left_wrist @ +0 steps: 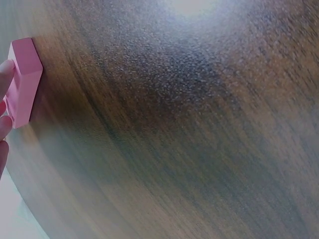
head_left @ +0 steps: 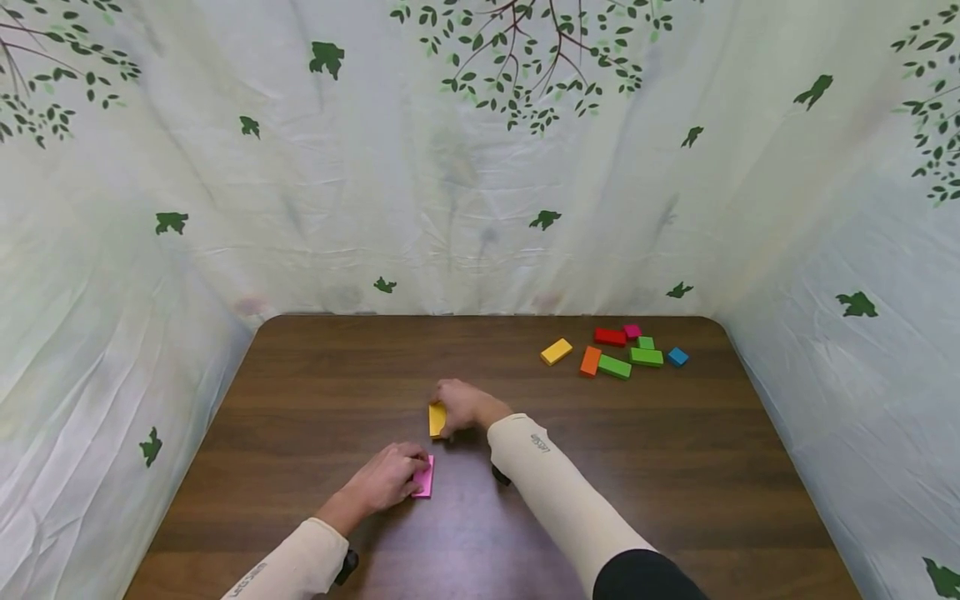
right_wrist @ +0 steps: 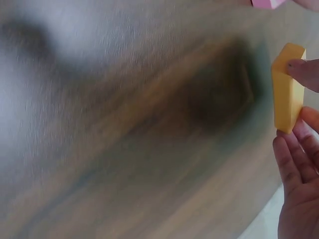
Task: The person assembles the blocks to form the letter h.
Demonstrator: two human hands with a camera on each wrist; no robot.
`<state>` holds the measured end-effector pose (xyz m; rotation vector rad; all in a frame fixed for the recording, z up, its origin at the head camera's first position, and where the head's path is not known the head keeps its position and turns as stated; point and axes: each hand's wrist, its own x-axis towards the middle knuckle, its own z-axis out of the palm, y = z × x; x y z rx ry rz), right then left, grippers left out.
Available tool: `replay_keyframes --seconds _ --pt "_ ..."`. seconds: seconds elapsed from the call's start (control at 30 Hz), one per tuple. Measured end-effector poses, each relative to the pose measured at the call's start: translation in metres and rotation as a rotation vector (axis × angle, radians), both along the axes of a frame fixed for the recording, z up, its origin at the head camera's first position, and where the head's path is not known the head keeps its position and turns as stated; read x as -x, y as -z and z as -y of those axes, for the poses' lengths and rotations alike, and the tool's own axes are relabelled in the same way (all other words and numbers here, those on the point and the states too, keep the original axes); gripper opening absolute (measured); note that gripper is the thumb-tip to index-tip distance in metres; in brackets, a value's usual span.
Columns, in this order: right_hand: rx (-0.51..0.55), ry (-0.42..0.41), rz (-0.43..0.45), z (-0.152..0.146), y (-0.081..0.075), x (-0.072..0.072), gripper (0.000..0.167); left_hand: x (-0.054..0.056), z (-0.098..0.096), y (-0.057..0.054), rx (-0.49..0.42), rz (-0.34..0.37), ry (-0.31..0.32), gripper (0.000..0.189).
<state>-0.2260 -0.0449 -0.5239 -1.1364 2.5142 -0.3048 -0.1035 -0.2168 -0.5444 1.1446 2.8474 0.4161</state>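
In the head view my left hand (head_left: 386,477) is at the pink block (head_left: 424,479) on the brown table, thumb and fingers at its two ends. The left wrist view shows the pink block (left_wrist: 26,82) at the left edge with fingertips (left_wrist: 6,74) against its face. Farther up the table, my right hand (head_left: 467,406) grips a yellow block (head_left: 437,421) by its ends. Seen from the right wrist, the yellow block (right_wrist: 287,89) is held between the thumb on one end and the fingers at the other.
At the back right of the table (head_left: 337,367) lie loose blocks: a yellow one (head_left: 557,352), an orange one (head_left: 590,361), a red one (head_left: 610,337), a magenta one (head_left: 632,332), several green ones (head_left: 647,357) and a blue one (head_left: 678,357). A leaf-printed white curtain (head_left: 465,183) surrounds the table.
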Motion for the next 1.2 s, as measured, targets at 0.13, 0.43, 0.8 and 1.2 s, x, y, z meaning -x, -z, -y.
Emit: replay_keyframes --seconds 0.13,0.43,0.8,1.2 --pt "-0.001 -0.011 -0.018 0.005 0.002 -0.005 0.055 0.000 0.001 0.001 -0.014 -0.040 0.023 0.017" --pt "0.019 0.012 0.012 0.010 0.007 -0.016 0.051 0.001 0.002 0.003 -0.060 -0.118 0.071 0.017" --pt "0.052 0.003 -0.019 0.011 0.018 -0.022 0.048 0.000 0.003 0.004 -0.061 -0.110 0.059 0.017" --pt "0.084 -0.019 0.023 0.005 0.019 -0.020 0.053 -0.001 0.003 0.003 -0.044 -0.098 0.048 0.018"
